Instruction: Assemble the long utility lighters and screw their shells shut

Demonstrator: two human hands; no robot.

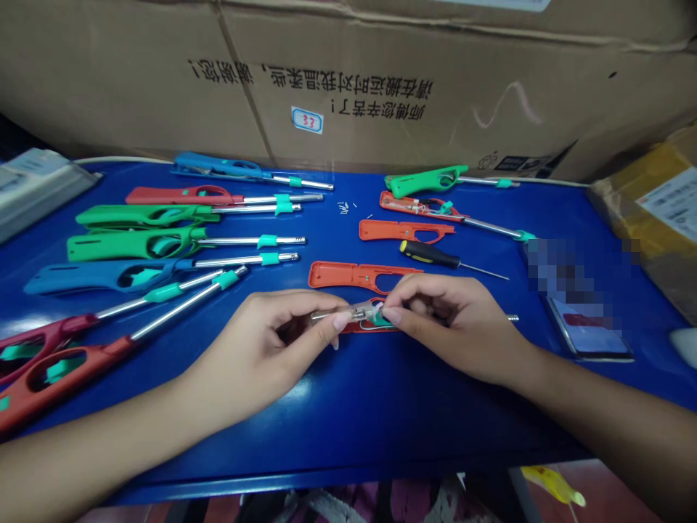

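My left hand point(297, 327) is closed around a clear lighter fuel tank point(356, 314), pinching it between thumb and fingers. At the tank's right end my right hand point(457, 319) is also closed, thumb and forefinger pinched together; what sits between them is too small to make out. Just beneath both hands lies an orange lighter half-shell point(359, 327) with a thin white wire and a green part, partly covered by the hands. Directly behind are another open orange half-shell point(340, 275) and, further back, a similar orange shell half point(381, 230).
A black-and-yellow screwdriver point(430, 253) lies right of the shells. Small screws point(343, 208) are scattered behind. Several long-necked lighters point(131, 243) line the left; a green lighter point(425, 180) and an opened orange lighter point(419, 205) lie back right. A phone point(591, 327) rests right; a cardboard box point(348, 73) stands behind the blue table point(272, 457).
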